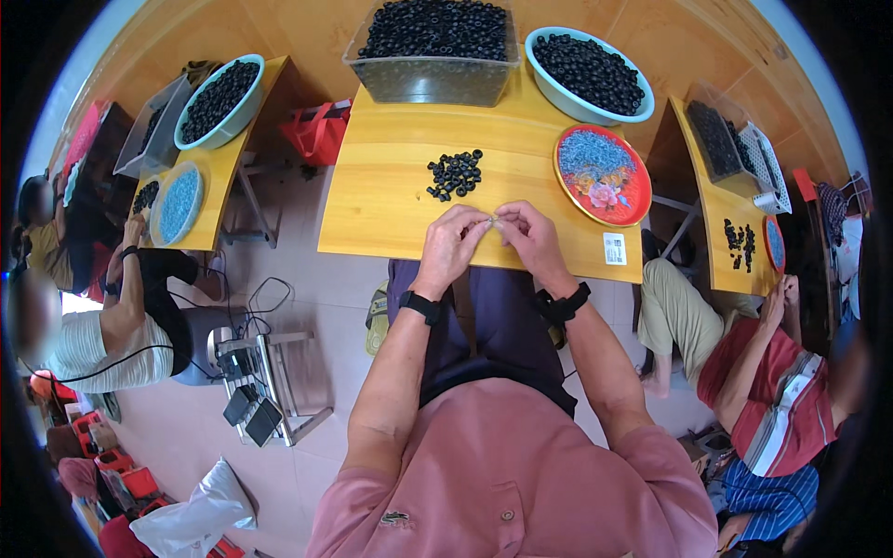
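Note:
My left hand (453, 245) and my right hand (532, 242) meet fingertip to fingertip over the front edge of the wooden table (381, 200). Both are closed in a pinch on something tiny and pale, too small to name. Just beyond the left hand lies a loose pile of small black ring-like parts (454, 174). To the right of the hands, a red round tray (634, 192) with a flower print carries a heap of small bluish, translucent pieces (593, 154). A white label (615, 248) is on the table near the right hand.
At the table's back stand a clear plastic bin (428, 82) and a light blue basin (595, 113), both full of black parts. Co-workers sit at side tables (244, 153) (712, 214) with similar parts. A red bag (316, 135) hangs left; a metal stool (279, 372) stands behind.

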Action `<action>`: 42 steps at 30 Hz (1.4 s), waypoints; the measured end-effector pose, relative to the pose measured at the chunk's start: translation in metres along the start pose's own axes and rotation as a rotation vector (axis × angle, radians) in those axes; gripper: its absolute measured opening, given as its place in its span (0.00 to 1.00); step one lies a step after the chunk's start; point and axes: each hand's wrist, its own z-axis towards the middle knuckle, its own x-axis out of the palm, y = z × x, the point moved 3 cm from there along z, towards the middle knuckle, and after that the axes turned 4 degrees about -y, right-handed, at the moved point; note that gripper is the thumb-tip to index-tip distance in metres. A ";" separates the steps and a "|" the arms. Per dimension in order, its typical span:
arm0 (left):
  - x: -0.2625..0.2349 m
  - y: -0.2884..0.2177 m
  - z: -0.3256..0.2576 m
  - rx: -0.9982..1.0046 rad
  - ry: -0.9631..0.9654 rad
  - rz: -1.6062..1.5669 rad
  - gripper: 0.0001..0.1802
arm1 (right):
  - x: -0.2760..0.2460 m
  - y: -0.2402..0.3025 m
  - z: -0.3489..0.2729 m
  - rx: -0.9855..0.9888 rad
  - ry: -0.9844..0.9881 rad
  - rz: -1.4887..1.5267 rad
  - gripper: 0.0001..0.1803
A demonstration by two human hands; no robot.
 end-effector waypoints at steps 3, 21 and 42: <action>0.000 0.000 0.000 -0.013 0.005 -0.004 0.06 | 0.000 0.001 -0.002 -0.008 0.032 -0.015 0.05; 0.001 0.009 -0.003 -0.033 -0.009 0.002 0.08 | -0.001 0.003 -0.001 -0.021 0.081 -0.138 0.08; 0.002 0.007 -0.002 -0.120 0.093 0.002 0.11 | -0.004 -0.006 -0.004 -0.006 0.031 -0.153 0.07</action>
